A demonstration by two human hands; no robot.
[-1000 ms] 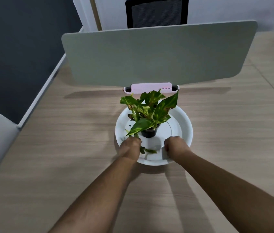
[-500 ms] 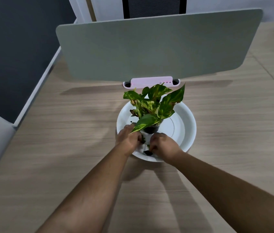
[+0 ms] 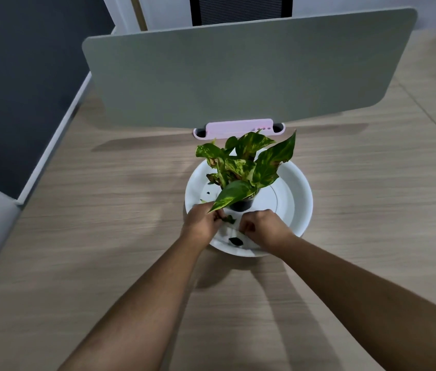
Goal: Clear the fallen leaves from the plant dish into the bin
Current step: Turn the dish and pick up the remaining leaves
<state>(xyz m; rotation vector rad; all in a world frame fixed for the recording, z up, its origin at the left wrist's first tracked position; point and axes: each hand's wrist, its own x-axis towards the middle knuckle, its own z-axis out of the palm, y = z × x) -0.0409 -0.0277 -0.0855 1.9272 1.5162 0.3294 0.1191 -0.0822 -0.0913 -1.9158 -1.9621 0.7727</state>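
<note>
A round white plant dish (image 3: 295,195) sits on the wooden desk with a small black pot (image 3: 242,204) in its middle holding a green and yellow leafy plant (image 3: 246,167). Small dark fallen leaves lie in the dish: one (image 3: 236,241) near the front rim, a fleck (image 3: 207,193) at the left. My left hand (image 3: 203,220) is at the dish's front left, fingers pinched on a green leaf piece (image 3: 229,219). My right hand (image 3: 263,228) is curled at the front of the dish; whether it holds anything is hidden. No bin is in view.
A grey-green desk divider (image 3: 249,73) stands behind the dish, with a pink holder (image 3: 238,128) at its base. The desk's left edge (image 3: 58,135) drops to a dark floor. A black chair back (image 3: 241,9) shows beyond the divider.
Both hands came together from the dish's front rim toward the pot. My left hand now pinches a leaf piece; the view shifted slightly.
</note>
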